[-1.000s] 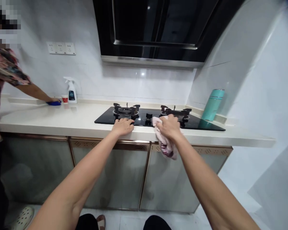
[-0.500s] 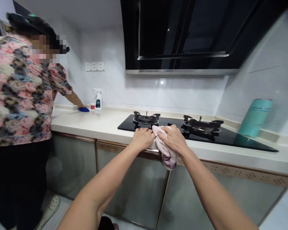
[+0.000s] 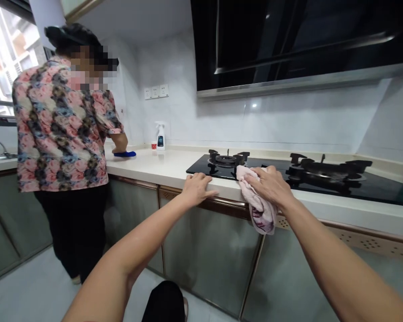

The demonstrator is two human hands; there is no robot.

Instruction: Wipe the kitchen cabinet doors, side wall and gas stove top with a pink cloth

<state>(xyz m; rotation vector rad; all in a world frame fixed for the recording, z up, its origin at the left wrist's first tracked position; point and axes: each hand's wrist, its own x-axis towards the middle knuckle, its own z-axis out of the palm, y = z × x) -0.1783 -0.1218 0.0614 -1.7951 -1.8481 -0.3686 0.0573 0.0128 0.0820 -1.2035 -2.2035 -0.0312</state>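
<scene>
My right hand [image 3: 270, 184] grips a pale pink cloth [image 3: 259, 206] at the front edge of the black glass gas hob [image 3: 203, 166]. Part of the cloth hangs down over the counter's front, showing a dark purple pattern. To the left, my left hand [image 3: 198, 188] rests on the edge of the white countertop [image 3: 168, 167], fingers spread and thumb pointing right. Nothing is in it. It sits apart from the cloth, close to the hob's front left corner. The hob carries a left burner [image 3: 226, 160] and a right burner [image 3: 325, 170], both with black pan supports.
At the left, a person [image 3: 62, 125] in a floral shirt presses a blue cloth [image 3: 125, 154] on the counter. A white spray bottle [image 3: 160, 136] and a red cup [image 3: 153, 146] stand by the wall. A black range hood [image 3: 289, 44] overhangs the hob. Cabinets [image 3: 208, 250] run below.
My left hand has come away from the cloth and now lies apart from it with spread fingers. The view has swung left, bringing the window in. The other person's blue cloth has moved nearer the counter's front.
</scene>
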